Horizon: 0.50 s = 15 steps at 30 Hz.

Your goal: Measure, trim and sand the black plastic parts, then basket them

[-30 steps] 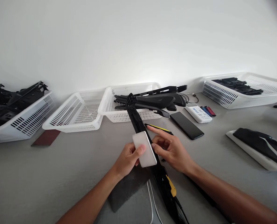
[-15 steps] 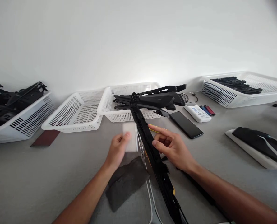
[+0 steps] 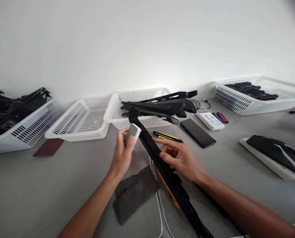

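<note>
My left hand (image 3: 122, 152) is closed around a small white block with a grey face (image 3: 132, 133), held tilted beside the upper part of a long black plastic trim piece (image 3: 157, 155). My right hand (image 3: 178, 158) grips the trim piece at its middle from the right, thumb and fingers on its edge. The piece slants from the white basket down to the lower right. Beneath it lie an orange-handled tool (image 3: 167, 189), partly hidden, and metal rods (image 3: 159, 205). A dark, worn sheet (image 3: 136, 195) rests under my left forearm. A yellow and black utility knife (image 3: 167, 136) lies just beyond my right hand.
Black trim pieces (image 3: 162, 107) stick out of the middle basket (image 3: 139, 124). More white baskets (image 3: 75, 136) stand along the wall. A phone (image 3: 198, 133), a white box (image 3: 210, 121) and a black-and-white object (image 3: 273, 157) lie right; a dark red sheet (image 3: 48, 147) lies left.
The trim piece's upper end has shifted left and down. My left hand has turned the block so its grey face shows and moved slightly left. More of the utility knife is visible.
</note>
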Each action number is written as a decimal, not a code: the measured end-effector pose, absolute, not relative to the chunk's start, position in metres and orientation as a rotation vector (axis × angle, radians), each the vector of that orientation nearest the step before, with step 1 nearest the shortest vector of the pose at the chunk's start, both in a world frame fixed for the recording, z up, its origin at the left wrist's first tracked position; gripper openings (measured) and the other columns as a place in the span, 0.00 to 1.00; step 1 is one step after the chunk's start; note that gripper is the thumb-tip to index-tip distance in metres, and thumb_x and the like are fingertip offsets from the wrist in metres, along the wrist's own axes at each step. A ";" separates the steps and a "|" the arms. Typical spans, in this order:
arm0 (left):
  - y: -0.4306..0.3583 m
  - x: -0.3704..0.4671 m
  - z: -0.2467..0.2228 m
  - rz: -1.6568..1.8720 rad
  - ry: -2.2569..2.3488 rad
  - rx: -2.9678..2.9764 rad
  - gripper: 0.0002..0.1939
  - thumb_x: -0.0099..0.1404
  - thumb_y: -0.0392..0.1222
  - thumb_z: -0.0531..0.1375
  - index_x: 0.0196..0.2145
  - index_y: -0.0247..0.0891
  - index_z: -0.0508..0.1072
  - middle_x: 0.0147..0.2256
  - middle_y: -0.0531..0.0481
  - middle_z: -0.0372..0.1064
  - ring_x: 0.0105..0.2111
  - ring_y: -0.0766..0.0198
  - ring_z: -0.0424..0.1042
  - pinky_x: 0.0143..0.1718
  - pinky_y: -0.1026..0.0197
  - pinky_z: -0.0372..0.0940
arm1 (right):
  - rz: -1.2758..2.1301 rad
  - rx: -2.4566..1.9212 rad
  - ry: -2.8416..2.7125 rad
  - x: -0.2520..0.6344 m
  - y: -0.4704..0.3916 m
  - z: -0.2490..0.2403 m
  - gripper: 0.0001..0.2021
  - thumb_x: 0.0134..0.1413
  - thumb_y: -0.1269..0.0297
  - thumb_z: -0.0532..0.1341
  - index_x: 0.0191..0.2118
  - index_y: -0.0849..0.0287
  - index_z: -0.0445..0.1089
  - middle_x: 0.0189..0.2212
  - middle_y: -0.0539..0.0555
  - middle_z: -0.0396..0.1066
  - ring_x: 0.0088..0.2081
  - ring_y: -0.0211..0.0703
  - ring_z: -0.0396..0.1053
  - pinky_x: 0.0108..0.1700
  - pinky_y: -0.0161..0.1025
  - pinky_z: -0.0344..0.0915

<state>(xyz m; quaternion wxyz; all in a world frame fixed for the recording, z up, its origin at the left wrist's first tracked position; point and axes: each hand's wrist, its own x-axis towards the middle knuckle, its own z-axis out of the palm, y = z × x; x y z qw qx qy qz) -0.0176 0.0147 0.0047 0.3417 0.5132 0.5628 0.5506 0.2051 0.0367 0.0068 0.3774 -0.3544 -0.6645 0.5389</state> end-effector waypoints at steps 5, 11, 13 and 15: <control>0.011 -0.013 0.005 1.221 1.535 1.712 0.17 0.74 0.55 0.61 0.53 0.44 0.69 0.48 0.47 0.75 0.46 0.54 0.74 0.47 0.57 0.64 | 1.309 -0.932 -1.697 0.208 0.038 0.008 0.24 0.62 0.60 0.63 0.61 0.62 0.75 0.26 0.46 0.66 0.26 0.35 0.60 0.30 0.36 0.59; 0.010 -0.014 0.002 1.254 1.607 1.717 0.18 0.74 0.57 0.59 0.52 0.43 0.67 0.45 0.47 0.76 0.45 0.53 0.75 0.45 0.56 0.65 | 1.270 -0.927 -1.709 0.210 0.040 0.005 0.22 0.63 0.60 0.63 0.60 0.62 0.75 0.27 0.46 0.67 0.27 0.35 0.60 0.30 0.36 0.58; 0.006 -0.009 0.002 1.134 1.481 1.799 0.18 0.73 0.56 0.60 0.51 0.43 0.68 0.43 0.49 0.76 0.41 0.55 0.75 0.43 0.57 0.65 | 1.243 -0.941 -1.691 0.211 0.041 0.004 0.23 0.63 0.60 0.63 0.61 0.61 0.74 0.28 0.47 0.68 0.28 0.36 0.61 0.30 0.36 0.58; 0.004 -0.005 0.003 1.058 1.396 1.838 0.17 0.72 0.55 0.62 0.51 0.43 0.68 0.44 0.50 0.76 0.42 0.56 0.75 0.44 0.57 0.65 | 1.231 -0.950 -1.683 0.212 0.042 0.003 0.24 0.63 0.60 0.62 0.63 0.61 0.73 0.28 0.47 0.68 0.28 0.36 0.62 0.31 0.36 0.58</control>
